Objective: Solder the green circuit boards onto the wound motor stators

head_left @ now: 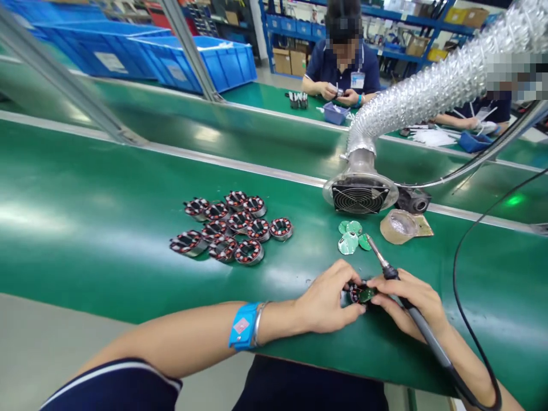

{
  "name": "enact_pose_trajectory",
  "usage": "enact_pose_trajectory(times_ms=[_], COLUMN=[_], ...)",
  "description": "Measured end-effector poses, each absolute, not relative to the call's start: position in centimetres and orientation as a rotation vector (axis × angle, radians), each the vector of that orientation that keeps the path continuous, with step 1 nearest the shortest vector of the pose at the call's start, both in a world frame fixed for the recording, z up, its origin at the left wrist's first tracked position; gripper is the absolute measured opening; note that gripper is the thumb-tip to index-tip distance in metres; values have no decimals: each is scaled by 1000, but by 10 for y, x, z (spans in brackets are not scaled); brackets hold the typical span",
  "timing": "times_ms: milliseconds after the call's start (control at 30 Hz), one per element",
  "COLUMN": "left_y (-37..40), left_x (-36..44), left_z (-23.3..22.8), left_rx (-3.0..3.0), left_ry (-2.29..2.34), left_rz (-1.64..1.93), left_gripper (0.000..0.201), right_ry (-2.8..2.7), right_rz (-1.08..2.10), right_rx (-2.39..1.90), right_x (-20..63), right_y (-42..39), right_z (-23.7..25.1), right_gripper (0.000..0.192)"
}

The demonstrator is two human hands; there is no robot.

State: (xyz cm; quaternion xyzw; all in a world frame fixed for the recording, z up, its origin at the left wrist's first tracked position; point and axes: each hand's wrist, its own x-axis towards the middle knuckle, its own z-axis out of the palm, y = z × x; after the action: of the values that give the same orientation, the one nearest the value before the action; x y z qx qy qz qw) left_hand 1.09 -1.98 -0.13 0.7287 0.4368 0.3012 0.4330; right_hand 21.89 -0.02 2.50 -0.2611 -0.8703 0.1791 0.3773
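Note:
My left hand (323, 301) curls its thumb and fingers around a small wound motor stator (353, 293) low over the bench. My right hand (422, 302) carries a soldering iron (422, 322) lying across it, tip pointing up and to the left. Its thumb and fingertips also pinch a green circuit board (366, 295) at the stator's right side; fingers partly hide how the two meet. Just beyond my hands lie several loose round green boards (348, 244). A group of stators (249, 260) with copper-coloured windings sits farther left.
A fan-faced fume hood (359, 198) on a silver duct (402, 94) stands behind the boards. Beside it is a round tan holder (396, 228). The iron's black cable (460, 297) loops at right. Across the metal rail, a co-worker (342, 63) handles parts near blue bins (201, 63).

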Motion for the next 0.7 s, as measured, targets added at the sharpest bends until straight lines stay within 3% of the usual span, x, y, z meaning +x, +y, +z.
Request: enact_pose_trajectory(times_ms=[233, 500, 700], left_y=[-24, -33, -34], left_x=[13, 17, 18], left_z=[-1, -4, -2], left_rx=[1759, 1641, 1585], left_ry=[1102, 1090, 1080], left_rz=[817, 844, 861], left_gripper=[28, 29, 31], right_ry=[-2203, -2466, -2379], right_rz=[286, 511, 488], right_rx=[-957, -933, -974], right_x=[201, 223, 223], right_y=[-10, -22, -27], right_z=[23, 35, 29], right_gripper=[20, 34, 27])
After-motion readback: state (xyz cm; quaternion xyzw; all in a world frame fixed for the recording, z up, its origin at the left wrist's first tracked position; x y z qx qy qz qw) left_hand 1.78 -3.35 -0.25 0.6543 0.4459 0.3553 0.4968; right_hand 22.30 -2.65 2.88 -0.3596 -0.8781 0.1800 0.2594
